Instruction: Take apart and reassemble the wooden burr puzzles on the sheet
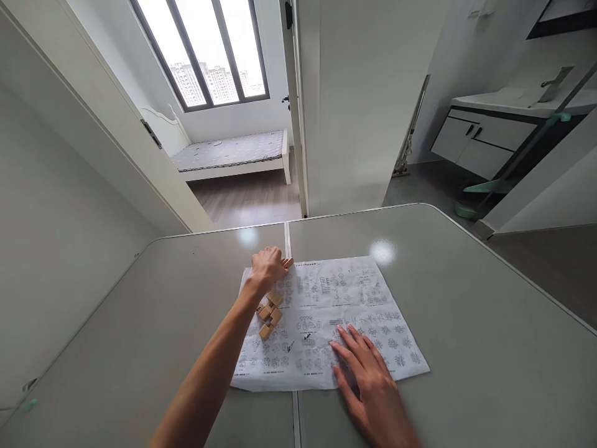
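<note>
A printed instruction sheet (321, 367) with rows of small line drawings lies on the table. My left hand (267, 266) is at the sheet's far left corner, fingers curled around wooden puzzle pieces (288, 262), whose ends stick out on its right side; the rest is hidden under the hand. Just nearer to me, beside my left forearm, an interlocked cluster of wooden blocks (275, 317) rests on the paper. My right hand (368, 386) lies on the sheet's near right part, fingers stretched out and holding nothing.
The grey table (466, 311) has a raised light rim and a seam (296, 417) down its middle. Beyond it are an open doorway with a bed (233, 152), a white door (359, 112), and a washbasin cabinet (485, 137) at right.
</note>
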`<state>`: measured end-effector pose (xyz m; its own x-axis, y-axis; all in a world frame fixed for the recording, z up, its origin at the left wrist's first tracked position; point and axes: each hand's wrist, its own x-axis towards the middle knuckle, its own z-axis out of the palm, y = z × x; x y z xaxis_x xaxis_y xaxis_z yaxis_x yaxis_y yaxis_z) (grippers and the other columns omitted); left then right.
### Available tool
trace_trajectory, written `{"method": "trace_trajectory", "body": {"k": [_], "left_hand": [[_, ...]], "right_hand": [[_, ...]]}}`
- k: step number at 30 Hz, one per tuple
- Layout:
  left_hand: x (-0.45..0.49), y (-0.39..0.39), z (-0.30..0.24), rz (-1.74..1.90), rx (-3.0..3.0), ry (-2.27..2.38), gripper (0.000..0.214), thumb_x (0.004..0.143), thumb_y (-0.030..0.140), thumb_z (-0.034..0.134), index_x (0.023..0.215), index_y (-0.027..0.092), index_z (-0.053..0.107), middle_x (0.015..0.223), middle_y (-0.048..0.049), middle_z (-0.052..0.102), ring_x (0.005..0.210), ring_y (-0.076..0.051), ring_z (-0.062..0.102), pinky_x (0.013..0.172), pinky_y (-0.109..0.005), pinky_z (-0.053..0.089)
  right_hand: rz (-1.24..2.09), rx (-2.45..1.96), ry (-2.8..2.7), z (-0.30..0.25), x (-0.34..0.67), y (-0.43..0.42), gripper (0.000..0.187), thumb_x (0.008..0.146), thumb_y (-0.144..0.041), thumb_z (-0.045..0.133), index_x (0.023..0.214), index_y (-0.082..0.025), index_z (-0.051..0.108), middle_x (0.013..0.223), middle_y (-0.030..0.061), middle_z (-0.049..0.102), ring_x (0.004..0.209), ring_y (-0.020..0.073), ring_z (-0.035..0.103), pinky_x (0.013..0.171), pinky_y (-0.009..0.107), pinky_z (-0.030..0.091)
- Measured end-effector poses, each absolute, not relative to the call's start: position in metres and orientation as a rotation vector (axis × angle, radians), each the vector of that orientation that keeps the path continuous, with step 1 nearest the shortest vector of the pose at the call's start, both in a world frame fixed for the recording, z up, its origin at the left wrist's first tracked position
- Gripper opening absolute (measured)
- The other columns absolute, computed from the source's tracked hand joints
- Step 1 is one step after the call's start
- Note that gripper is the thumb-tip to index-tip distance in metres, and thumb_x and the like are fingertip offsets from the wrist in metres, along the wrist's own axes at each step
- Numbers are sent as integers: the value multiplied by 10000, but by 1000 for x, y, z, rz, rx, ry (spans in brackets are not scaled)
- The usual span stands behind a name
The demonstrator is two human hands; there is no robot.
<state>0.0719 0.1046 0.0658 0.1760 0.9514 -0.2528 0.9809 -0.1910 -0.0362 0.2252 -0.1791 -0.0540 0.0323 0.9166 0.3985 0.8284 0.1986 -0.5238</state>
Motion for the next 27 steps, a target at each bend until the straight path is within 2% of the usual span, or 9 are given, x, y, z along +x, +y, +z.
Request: {"method": "trace_trajectory", "body": {"k": [8, 12, 16, 19, 22, 27], "left_hand": [[81, 93, 77, -142, 2308, 1790, 493, 708, 241, 822, 1188, 194, 719, 1073, -130, 795, 1037, -349, 730, 854, -390, 510], [87, 76, 92, 26, 2280, 1543, 534, 739, 373, 817, 1238, 225, 700, 1082, -70, 826, 1118, -322, 717, 849, -363, 538], [86, 51, 95, 108, 2145, 1267, 614, 743, 530, 826, 1248, 207, 694, 1084, -59, 833, 957, -233, 762, 744, -296, 569], [82, 28, 81, 236, 1752, 1056, 593, 714, 443, 866, 1204, 154, 700, 1036, -112, 831, 905, -243, 772, 702, -299, 560], [79, 7, 62, 275, 1605, 1000, 582, 721, 421, 883, 1206, 155, 703, 1006, -106, 826, 887, -226, 763, 683, -281, 539], [79, -18, 41, 310, 1451, 990, 421, 768, 380, 853, 1106, 157, 737, 885, -69, 800, 734, -169, 721, 622, -257, 520]], "right_hand": [[166, -1647, -1784, -50, 225, -180, 359, 1044, -271, 526, 1379, -307, 648, 1579, 27, 566, 1469, 322, 520, 1146, 587, 512], [178, -1654, -1770, -49, 225, -180, 352, 1041, -274, 521, 1359, -297, 669, 1570, 41, 576, 1471, 327, 516, 1161, 596, 492], [206, -1658, -1769, -51, 224, -180, 336, 1037, -254, 519, 1335, -286, 671, 1567, 58, 578, 1477, 329, 505, 1167, 614, 478], [274, -1635, -1667, -49, 223, -180, 325, 1048, -289, 519, 1342, -280, 655, 1531, 82, 609, 1444, 334, 541, 1157, 615, 488], [408, -1627, -1453, -42, 223, -183, 345, 1064, -373, 513, 1376, -276, 624, 1453, 107, 666, 1345, 328, 634, 1079, 540, 573], [666, -1587, -1227, -28, 228, -184, 401, 1053, -466, 541, 1391, -256, 589, 1317, 120, 737, 1119, 292, 760, 911, 398, 656]]}}
